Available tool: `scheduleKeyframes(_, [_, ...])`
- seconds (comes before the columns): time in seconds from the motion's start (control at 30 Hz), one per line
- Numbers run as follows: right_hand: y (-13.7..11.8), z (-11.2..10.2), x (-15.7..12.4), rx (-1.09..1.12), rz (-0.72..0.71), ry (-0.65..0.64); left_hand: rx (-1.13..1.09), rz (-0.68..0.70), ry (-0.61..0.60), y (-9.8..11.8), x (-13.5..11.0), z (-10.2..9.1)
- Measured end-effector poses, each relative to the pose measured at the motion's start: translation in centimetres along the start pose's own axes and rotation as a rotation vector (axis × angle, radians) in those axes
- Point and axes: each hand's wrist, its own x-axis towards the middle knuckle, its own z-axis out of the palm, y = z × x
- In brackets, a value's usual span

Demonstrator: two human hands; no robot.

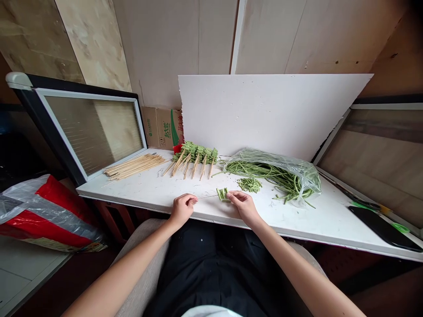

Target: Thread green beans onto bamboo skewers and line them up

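My left hand (181, 208) is closed in a pinch on the blunt end of a thin bamboo skewer (207, 197) that lies level over the white tabletop (148, 191). Several short green bean pieces (222, 193) are threaded side by side on its far end. My right hand (243, 203) has its fingertips closed on those pieces. A small pile of cut bean pieces (250, 185) lies just beyond my right hand. Behind it, long green beans (264, 171) spill from a clear plastic bag (297, 169).
Finished bean skewers (194, 156) lie stacked at the back centre, with a bundle of bare bamboo skewers (135, 166) to their left. A white board (264, 110) leans on the wall. A glass-lidded cabinet (89, 127) stands left, a red and clear bag (46, 211) below it. A dark phone (383, 229) lies right.
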Motion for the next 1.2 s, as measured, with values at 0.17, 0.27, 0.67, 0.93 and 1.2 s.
scheduleKeyframes(0.17, [-0.6, -0.9, 0.4, -0.074, -0.037, -0.051, -0.017, -0.026, 0.014, -0.3, 0.2, -0.2])
scheduleKeyframes(0.27, [-1.2, -1.9, 0.7, -0.312, -0.163, -0.134, -0.027, -0.046, 0.031, -0.7, 0.3, -0.4])
scheduleKeyframes(0.67, [0.2, -3.2, 1.4, -0.532, -0.254, -0.042, -0.027, -0.047, 0.031, -1.1, 0.3, -0.4])
scheduleKeyframes(0.93, [0.9, -5.0, 2.8, 0.069, 0.047, 0.06, -0.001, -0.025, 0.014, -1.4, 0.1, -0.3])
scheduleKeyframes(1.2, [-0.6, -4.6, 1.9, 0.195, 0.108, -0.009, 0.032, -0.001, 0.008, -1.5, 0.0, -0.3])
